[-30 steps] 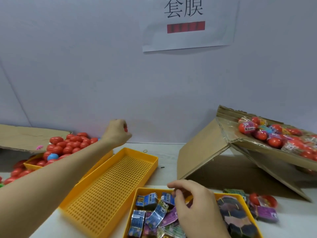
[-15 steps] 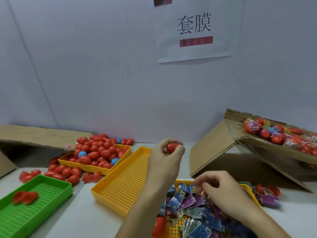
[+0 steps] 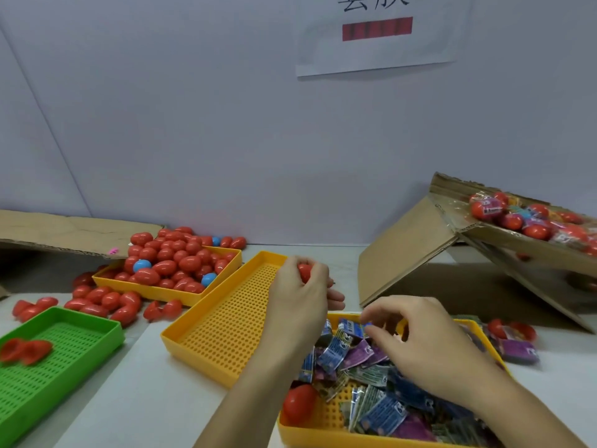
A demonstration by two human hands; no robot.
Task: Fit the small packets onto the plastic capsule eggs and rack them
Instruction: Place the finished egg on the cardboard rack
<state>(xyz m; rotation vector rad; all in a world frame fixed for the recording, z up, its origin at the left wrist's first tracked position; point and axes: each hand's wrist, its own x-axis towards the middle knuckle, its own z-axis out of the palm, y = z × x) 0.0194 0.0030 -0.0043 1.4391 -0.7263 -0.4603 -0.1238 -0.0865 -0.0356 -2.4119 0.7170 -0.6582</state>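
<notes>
Head view: on the table [image 3: 155, 392] stand four trays. The far yellow tray [image 3: 168, 291] is heaped with red capsule eggs [image 3: 171, 263] and a few blue eggs [image 3: 142, 265]; more red eggs lie spilled on the table beside it. The middle yellow tray [image 3: 223, 334] with the perforated floor holds nothing. The green tray [image 3: 58, 354] at the left holds two red egg halves [image 3: 26, 350]. The near yellow tray [image 3: 303, 431] is filled with blue, purple and green packets [image 3: 368, 412], plus one red egg [image 3: 298, 403] in its left corner. The cardboard box [image 3: 504, 240] at the right holds eggs already fitted with packets.

The left hand [image 3: 300, 305] is closed around a red egg [image 3: 304, 272] above the middle tray. The right hand [image 3: 429, 344] hovers over the packets, fingers curled and pinching a blue packet [image 3: 353, 326].
</notes>
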